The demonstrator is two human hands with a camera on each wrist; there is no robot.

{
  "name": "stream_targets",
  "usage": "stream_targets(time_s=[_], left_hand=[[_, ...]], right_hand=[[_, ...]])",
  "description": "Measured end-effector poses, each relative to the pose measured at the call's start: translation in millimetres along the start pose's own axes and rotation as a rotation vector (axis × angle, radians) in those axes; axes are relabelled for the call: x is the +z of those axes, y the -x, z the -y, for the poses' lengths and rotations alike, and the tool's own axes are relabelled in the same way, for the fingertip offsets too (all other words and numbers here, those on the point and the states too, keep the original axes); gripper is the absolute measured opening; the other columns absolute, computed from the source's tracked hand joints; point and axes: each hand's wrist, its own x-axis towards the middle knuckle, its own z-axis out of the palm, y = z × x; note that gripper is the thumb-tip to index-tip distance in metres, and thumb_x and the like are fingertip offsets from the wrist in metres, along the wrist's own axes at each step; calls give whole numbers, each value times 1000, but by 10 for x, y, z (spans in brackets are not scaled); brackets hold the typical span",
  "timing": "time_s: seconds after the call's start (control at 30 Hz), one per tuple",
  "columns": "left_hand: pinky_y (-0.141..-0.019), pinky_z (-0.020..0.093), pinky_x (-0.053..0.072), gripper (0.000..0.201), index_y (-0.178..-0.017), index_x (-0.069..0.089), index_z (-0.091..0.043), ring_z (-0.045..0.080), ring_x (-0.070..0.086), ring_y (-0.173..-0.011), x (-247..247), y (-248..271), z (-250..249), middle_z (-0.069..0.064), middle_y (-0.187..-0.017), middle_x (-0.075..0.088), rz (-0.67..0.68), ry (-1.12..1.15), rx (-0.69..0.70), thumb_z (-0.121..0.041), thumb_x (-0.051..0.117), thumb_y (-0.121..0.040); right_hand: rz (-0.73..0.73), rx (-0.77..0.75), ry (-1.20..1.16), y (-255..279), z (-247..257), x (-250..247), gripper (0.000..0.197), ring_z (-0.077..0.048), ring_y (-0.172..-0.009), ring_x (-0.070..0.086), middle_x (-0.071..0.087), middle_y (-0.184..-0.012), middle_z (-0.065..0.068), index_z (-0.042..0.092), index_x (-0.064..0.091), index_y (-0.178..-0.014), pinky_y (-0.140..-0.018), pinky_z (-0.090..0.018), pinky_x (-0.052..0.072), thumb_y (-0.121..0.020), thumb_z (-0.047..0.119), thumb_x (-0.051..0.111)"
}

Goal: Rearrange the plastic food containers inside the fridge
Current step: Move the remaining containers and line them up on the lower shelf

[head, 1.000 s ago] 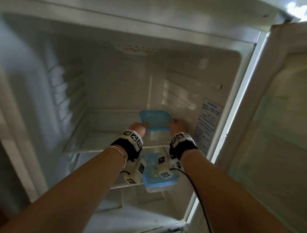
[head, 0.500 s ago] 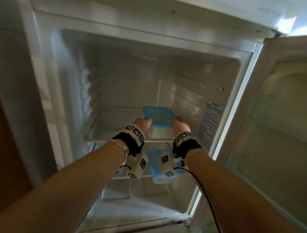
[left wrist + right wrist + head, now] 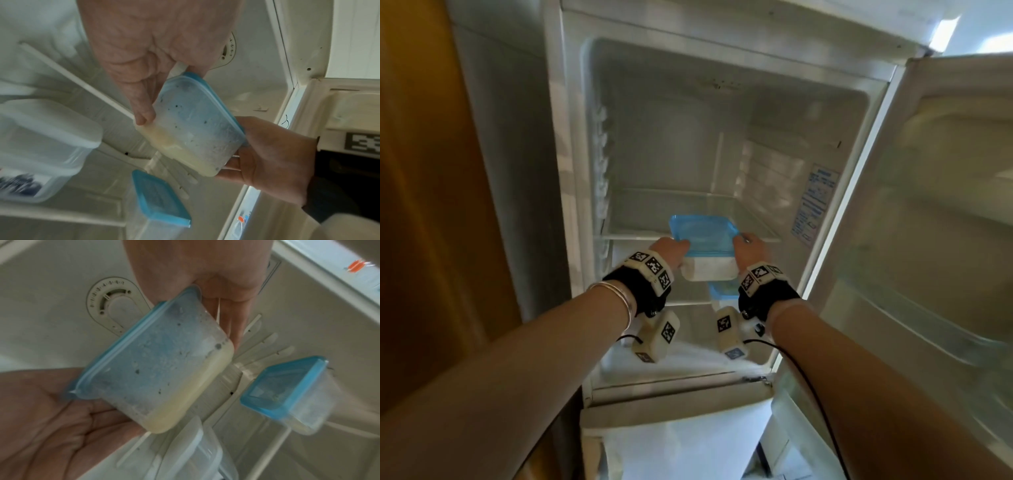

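Observation:
Both hands hold one translucent container with a blue lid (image 3: 703, 246) in the air, just in front of the upper glass shelf (image 3: 640, 236). My left hand (image 3: 671, 249) grips its left side and my right hand (image 3: 750, 248) its right side. In the left wrist view, pale yellowish food lies in the bottom of the held container (image 3: 195, 128), with fingers (image 3: 144, 104) along its wall. The right wrist view shows the same container (image 3: 160, 363), tilted. A second blue-lidded container (image 3: 722, 291) stands on the shelf below, partly hidden by my right wrist.
A clear container with a pale lid (image 3: 41, 146) sits to the left on the lower shelf. The thermostat dial (image 3: 109, 303) is on the fridge wall behind. The fridge door (image 3: 928, 205) stands open on the right, and a wooden panel (image 3: 421, 205) borders the left.
The blue-lidded container has come off the upper shelf and moved toward me, past the shelf's front edge, still between both hands. My head has pulled back and turned left.

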Motion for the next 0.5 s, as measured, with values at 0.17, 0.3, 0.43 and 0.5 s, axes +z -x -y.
stream_targets(time_s=[0.17,0.3,0.43,0.5], left_hand=[[-80,30,45,43,-123,52,9,22,53,-89,16,113,281,24,-113,62,-8,-79,-46,-23,42,-96],[-103,41,47,43,-122,52,6,33,61,-111,6,71,450,25,-125,60,-21,4,-97,-25,43,-94],[-106,44,44,45,-126,50,8,38,55,-121,-11,-39,610,27,-132,55,-4,-6,-132,-23,42,-94],[-108,43,42,46,-128,49,10,39,50,-126,5,-105,673,29,-135,51,1,-91,-140,-21,39,-97]], right_hand=[[29,19,7,175,-158,110,40,-31,-119,53,56,-132,-17,9,53,-131,-98,-32,40,-95,20,41],[52,39,2,190,-266,301,46,-34,-119,54,54,-135,-17,14,48,-137,-101,-38,44,-93,25,41],[101,56,29,87,-398,474,45,-33,-120,52,52,-135,-18,12,45,-139,-100,-34,40,-96,24,37],[115,72,28,6,-486,544,45,-33,-121,51,52,-136,-17,13,43,-140,-100,-33,39,-96,24,36]])
